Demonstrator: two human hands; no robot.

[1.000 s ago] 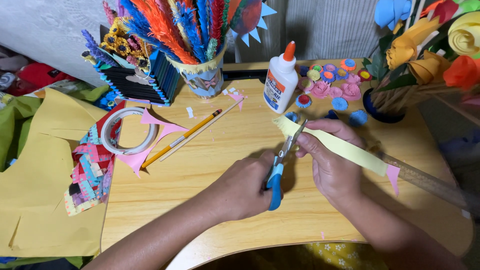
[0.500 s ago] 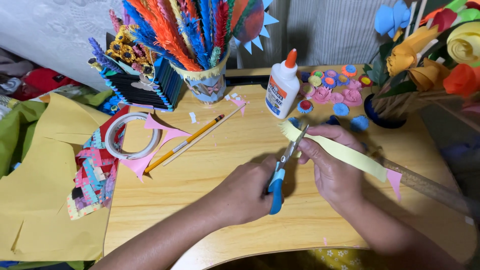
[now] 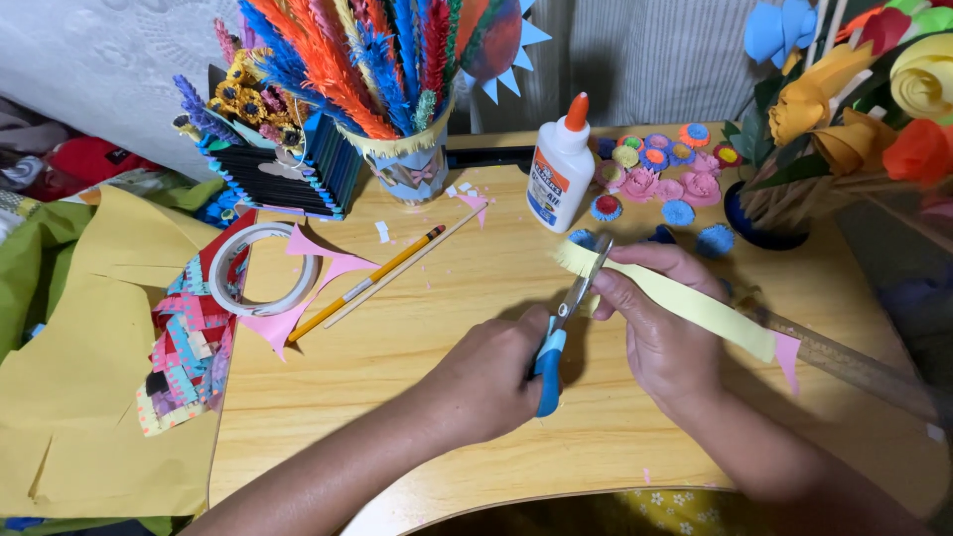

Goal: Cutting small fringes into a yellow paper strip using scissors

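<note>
- Left hand (image 3: 491,382) is gripping blue-handled scissors (image 3: 564,323), blades meeting the strip's fringed end.
- Right hand (image 3: 665,323) is pinching the yellow paper strip (image 3: 685,303) above the wooden table (image 3: 397,387).

Over the wooden worktop (image 3: 417,328), the left hand (image 3: 491,382) works blue-handled scissors (image 3: 561,333) into the end of a yellow paper strip (image 3: 685,303) pinched by the right hand (image 3: 660,328), with a glue bottle (image 3: 559,174), tape roll (image 3: 263,268) and pencil (image 3: 372,281) lying beyond.
</note>
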